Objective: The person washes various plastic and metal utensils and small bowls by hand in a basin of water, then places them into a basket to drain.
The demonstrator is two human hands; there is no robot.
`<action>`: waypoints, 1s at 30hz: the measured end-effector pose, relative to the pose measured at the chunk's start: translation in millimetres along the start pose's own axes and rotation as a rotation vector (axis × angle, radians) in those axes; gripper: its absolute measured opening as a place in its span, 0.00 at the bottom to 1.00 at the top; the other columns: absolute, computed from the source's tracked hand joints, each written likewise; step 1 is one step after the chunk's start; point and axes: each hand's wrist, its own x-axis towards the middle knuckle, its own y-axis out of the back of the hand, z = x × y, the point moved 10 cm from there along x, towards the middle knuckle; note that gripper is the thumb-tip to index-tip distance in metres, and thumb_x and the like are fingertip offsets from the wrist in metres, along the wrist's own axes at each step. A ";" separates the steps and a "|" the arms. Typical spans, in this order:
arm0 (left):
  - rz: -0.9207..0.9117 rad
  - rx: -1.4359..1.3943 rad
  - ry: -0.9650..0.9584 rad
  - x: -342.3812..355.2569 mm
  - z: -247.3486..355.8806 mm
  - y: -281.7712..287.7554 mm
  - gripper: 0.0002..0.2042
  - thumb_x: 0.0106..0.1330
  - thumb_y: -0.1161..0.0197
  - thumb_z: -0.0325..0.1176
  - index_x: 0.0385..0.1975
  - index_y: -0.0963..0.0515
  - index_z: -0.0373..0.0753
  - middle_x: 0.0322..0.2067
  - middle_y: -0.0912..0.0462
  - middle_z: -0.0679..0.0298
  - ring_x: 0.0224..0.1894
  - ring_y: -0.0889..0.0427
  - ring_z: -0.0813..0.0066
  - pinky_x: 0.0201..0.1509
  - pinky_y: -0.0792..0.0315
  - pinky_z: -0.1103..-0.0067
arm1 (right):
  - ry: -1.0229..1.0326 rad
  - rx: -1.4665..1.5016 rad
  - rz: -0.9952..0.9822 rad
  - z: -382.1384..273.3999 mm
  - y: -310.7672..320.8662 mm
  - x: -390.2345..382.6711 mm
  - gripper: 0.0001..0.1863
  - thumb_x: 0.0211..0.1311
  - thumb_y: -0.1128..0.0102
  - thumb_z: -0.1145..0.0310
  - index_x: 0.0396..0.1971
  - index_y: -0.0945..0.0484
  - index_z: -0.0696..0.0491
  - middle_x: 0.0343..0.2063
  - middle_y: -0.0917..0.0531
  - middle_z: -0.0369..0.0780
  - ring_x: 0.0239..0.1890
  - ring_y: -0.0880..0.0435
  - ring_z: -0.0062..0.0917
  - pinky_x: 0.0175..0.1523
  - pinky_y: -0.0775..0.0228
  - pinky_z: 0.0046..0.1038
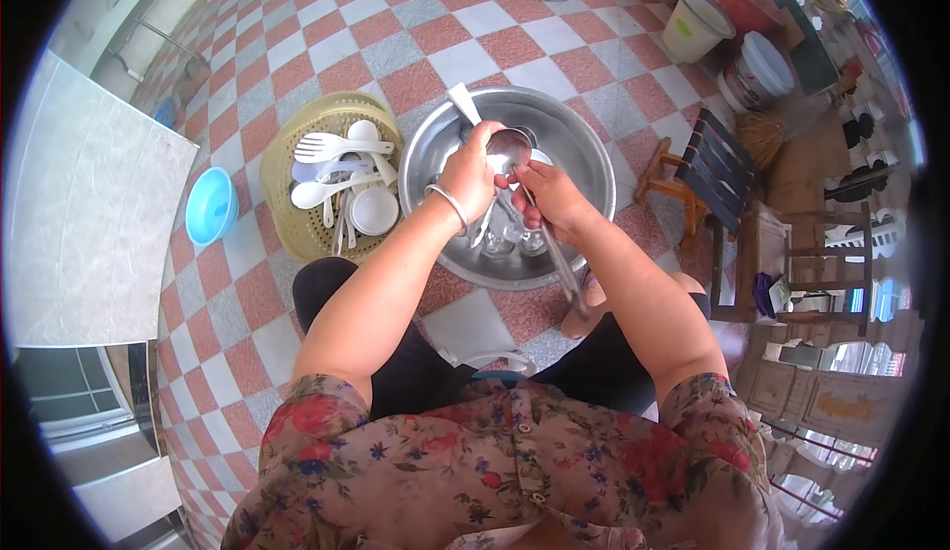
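Over a large steel basin, my left hand is closed around a white-handled utensil. Its handle points up and to the left, and its other end is hidden by my fingers. A steel ladle has its round bowl against my left hand's fingers. My right hand grips that ladle just below the bowl, with the long handle slanting down to the right past the basin's rim. Inside the basin, under my hands, lie several shiny metal and white utensils, partly hidden.
To the left, a yellow-green strainer basket holds white spoons, a serving fork and small dishes. Beyond it sits a blue bowl. A low wooden folding stool stands right; buckets are at the far right.
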 end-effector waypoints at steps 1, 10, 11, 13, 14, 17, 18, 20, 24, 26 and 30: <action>0.053 0.012 0.010 0.2 -0.6 4.7 0.13 0.62 0.56 0.23 0.47 0.35 0.41 0.34 0.22 0.54 0.24 0.20 0.68 0.29 0.26 0.74 | -0.045 0.011 -0.013 4.1 -6.0 -1.1 0.13 0.66 0.62 0.64 0.34 0.31 0.58 0.16 0.27 0.38 0.11 0.33 0.19 0.15 0.41 0.21; 0.099 0.590 -0.172 -1.0 22.2 13.7 0.14 0.64 0.50 0.44 0.29 0.26 0.38 0.22 0.23 0.52 0.25 0.23 0.54 0.28 0.31 0.67 | -0.005 -0.009 0.060 4.4 -4.9 -0.7 0.13 0.62 0.54 0.64 0.36 0.30 0.60 0.20 0.23 0.39 0.15 0.26 0.22 0.20 0.32 0.23; 0.093 0.619 -0.192 -1.7 21.2 10.1 0.16 0.64 0.49 0.46 0.27 0.26 0.37 0.20 0.23 0.54 0.23 0.22 0.58 0.26 0.31 0.69 | 0.140 -0.077 0.077 -5.9 0.5 3.4 0.12 0.61 0.51 0.66 0.37 0.30 0.59 0.21 0.23 0.39 0.16 0.26 0.20 0.20 0.32 0.22; 0.121 0.366 -0.107 -0.5 10.1 11.5 0.17 0.64 0.50 0.47 0.28 0.26 0.38 0.19 0.23 0.55 0.24 0.22 0.59 0.26 0.30 0.71 | 0.308 -0.075 0.133 -24.3 5.0 3.3 0.09 0.59 0.48 0.72 0.39 0.28 0.58 0.21 0.24 0.35 0.17 0.27 0.16 0.20 0.35 0.18; 0.148 0.111 -0.018 -1.3 0.1 12.5 0.17 0.64 0.51 0.48 0.28 0.26 0.38 0.19 0.22 0.57 0.24 0.22 0.61 0.26 0.30 0.72 | 0.312 -0.071 0.138 -28.0 4.8 4.2 0.09 0.59 0.48 0.72 0.39 0.28 0.58 0.21 0.24 0.35 0.17 0.27 0.16 0.20 0.35 0.18; -0.063 -0.571 0.234 -24.7 -12.7 -27.9 0.17 0.64 0.48 0.46 0.42 0.34 0.39 0.30 0.26 0.65 0.27 0.25 0.79 0.28 0.27 0.81 | 0.542 0.132 0.276 -58.5 29.2 -2.3 0.07 0.60 0.49 0.73 0.37 0.24 0.56 0.20 0.24 0.32 0.18 0.31 0.11 0.21 0.39 0.14; -0.164 -0.718 0.269 -36.6 -11.6 -43.2 0.18 0.64 0.48 0.45 0.45 0.36 0.40 0.33 0.27 0.64 0.29 0.24 0.76 0.29 0.26 0.79 | 0.562 0.143 0.339 -63.9 35.5 -4.6 0.07 0.60 0.49 0.73 0.36 0.24 0.56 0.20 0.23 0.32 0.18 0.31 0.11 0.21 0.39 0.15; -0.402 -0.821 0.426 -65.4 -1.8 -70.7 0.18 0.65 0.48 0.45 0.46 0.37 0.40 0.37 0.29 0.62 0.30 0.24 0.75 0.30 0.25 0.79 | 0.531 0.089 0.396 -68.2 48.3 -4.2 0.08 0.61 0.49 0.71 0.38 0.25 0.55 0.25 0.21 0.34 0.24 0.24 0.14 0.29 0.30 0.18; -0.569 -0.847 0.380 -87.0 6.9 -76.8 0.10 0.67 0.54 0.36 0.44 0.36 0.38 0.24 0.29 0.65 0.19 0.28 0.77 0.21 0.30 0.82 | 0.600 0.042 0.415 -79.6 58.9 -6.0 0.08 0.59 0.47 0.73 0.38 0.26 0.55 0.27 0.21 0.35 0.25 0.24 0.15 0.29 0.29 0.18; -0.534 -0.830 0.386 -90.1 13.5 -66.4 0.08 0.67 0.56 0.32 0.42 0.35 0.37 0.18 0.32 0.67 0.13 0.32 0.79 0.15 0.35 0.83 | 0.736 -0.049 0.545 -103.3 58.2 -30.1 0.06 0.57 0.47 0.76 0.35 0.25 0.58 0.25 0.20 0.36 0.26 0.22 0.16 0.26 0.30 0.19; -0.512 -0.799 0.354 -92.5 25.3 -48.0 0.08 0.67 0.57 0.33 0.40 0.36 0.37 0.14 0.37 0.69 0.08 0.39 0.83 0.11 0.41 0.86 | 0.556 -0.376 0.579 -101.9 55.3 -29.6 0.08 0.59 0.49 0.72 0.36 0.28 0.60 0.28 0.22 0.39 0.21 0.23 0.19 0.23 0.29 0.21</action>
